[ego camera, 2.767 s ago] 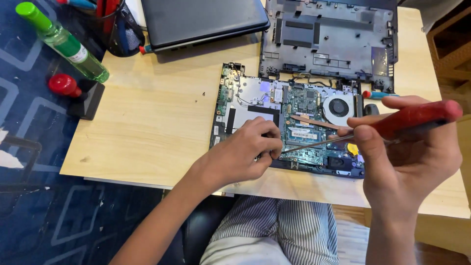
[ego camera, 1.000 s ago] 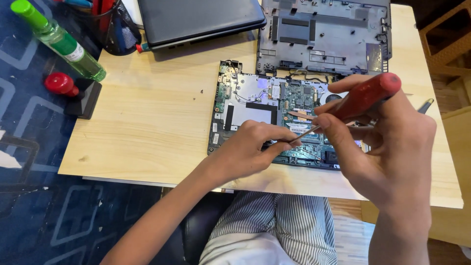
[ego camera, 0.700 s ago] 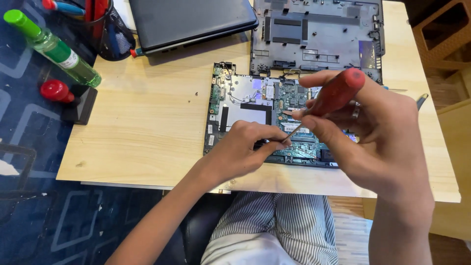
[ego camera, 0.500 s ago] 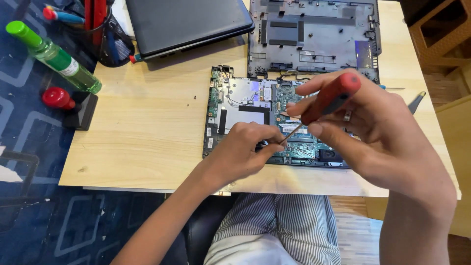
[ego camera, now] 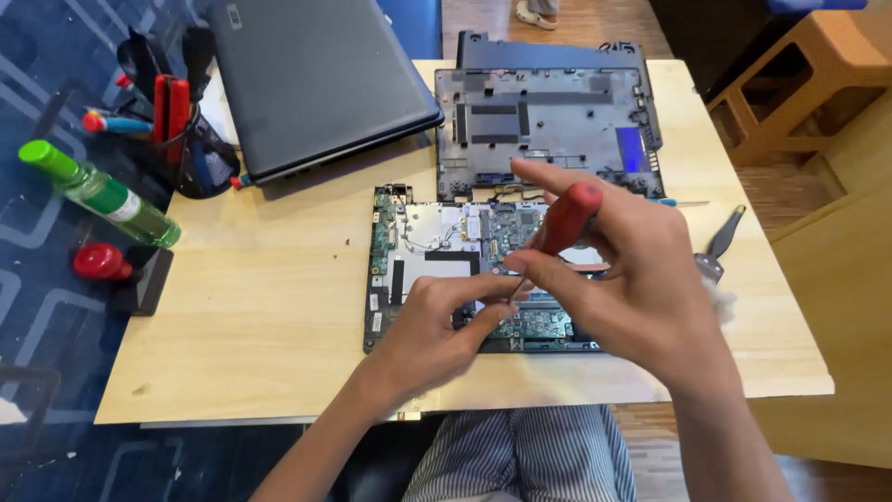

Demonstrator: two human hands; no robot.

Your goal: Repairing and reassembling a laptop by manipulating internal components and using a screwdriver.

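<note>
At the near edge of the tabletop (ego camera: 260, 307), your two hands meet over an exposed laptop circuit board (ego camera: 437, 256).

Your right hand (ego camera: 623, 288) has its fingers clamped on the red handle of a screwdriver (ego camera: 567, 218), shaft slanting down and leftward to the board. Your left hand (ego camera: 437, 325) rests on the board with fingers curled together around the tip; whether they pinch a screw cannot be told. Judged from this, keep the shaft square to the fastener and press down firmly, so the tip does not slip onto components. Behind the board lies a grey bottom cover (ego camera: 548, 116), with a closed dark laptop (ego camera: 316, 79) to its left. Tweezers (ego camera: 720, 246) lie just right of your hand. A green bottle (ego camera: 98, 191) and a tool holder (ego camera: 177, 130) stand off the tabletop, far left.
</note>
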